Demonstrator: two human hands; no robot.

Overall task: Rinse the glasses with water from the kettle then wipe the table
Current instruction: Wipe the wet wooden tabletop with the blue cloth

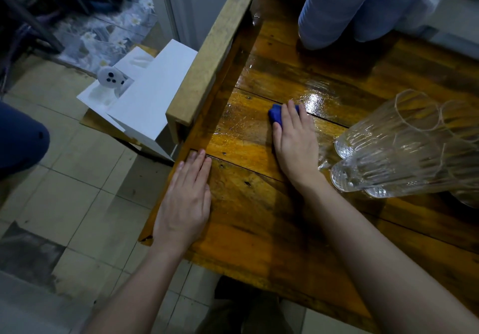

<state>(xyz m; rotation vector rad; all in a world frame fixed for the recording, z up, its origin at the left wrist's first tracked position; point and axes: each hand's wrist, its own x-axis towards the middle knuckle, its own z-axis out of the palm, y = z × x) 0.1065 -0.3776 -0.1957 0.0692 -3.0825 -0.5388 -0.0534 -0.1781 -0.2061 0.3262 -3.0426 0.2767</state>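
The cloth [276, 116], a small blue wad, lies on the wet middle of the wooden table [259, 230], mostly hidden under the fingers of the right hand [295, 143]. Just beyond it a sheen of water [315, 99] spreads over the planks toward the far side. To the right of the hand stand the glasses [394, 147], clear and ribbed, crowded together near the table's right side; the nearest bases are just beside the right wrist, not touching it as far as can be told. They look empty, though the glare makes that hard to settle. At the far end a pale blue ribbed thing [334, 15] stands on the table, well apart from the cloth; what it is cannot be told. A raised wooden rail [215, 51] runs along the table's left edge, and beyond it a white box [145, 100] holds a small white thing with dark dots [110, 77]. The floor [64, 204] is pale tile, and a knee in dark blue [20, 136] shows at the far left.

The right hand lies palm down with fingers together and pressed on the cloth, flat rather than clenched. The left hand [185, 201] rests spread flat on the table's left edge near the rail's end, holding nothing
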